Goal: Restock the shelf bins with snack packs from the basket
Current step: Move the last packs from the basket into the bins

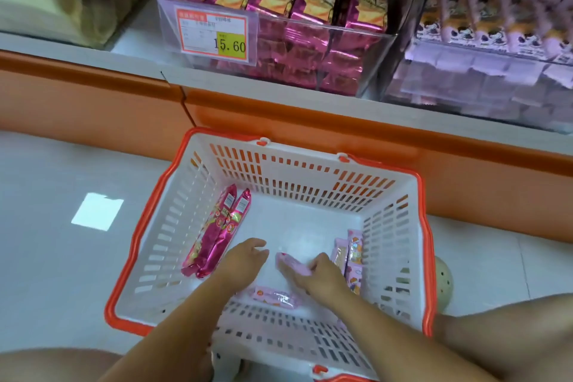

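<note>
Step in hand, I'd say: pick-up from the basket (310, 170), which sits on the floor (62, 257) just in front of the shelf (124, 60). Right hand (322, 276) has its fingers curled on a pale pink pack (293, 267), low over the basket bottom. Left hand (245, 260) is beside it, fingers loose, holding nothing, close to two magenta packs (217, 236) leaning on the left wall. Basket's nearly empty: a second pink pack (274, 296) by the near wall, and a few more pink packs (350, 257) upright at the right wall.

Next, prob.: lift the pack clear of the rim, then up & right to the lilac bin (465, 80). Magenta ones would go to the magenta bin (294, 62).

In the way: both bins look pretty full and their clear fronts stand high, so entry is from the top and may be tight. Price tag (214, 34) hangs on the magenta bin's front. Greenish round thing (443, 279) sits outside the basket, right side; can't tell what it is.
</note>
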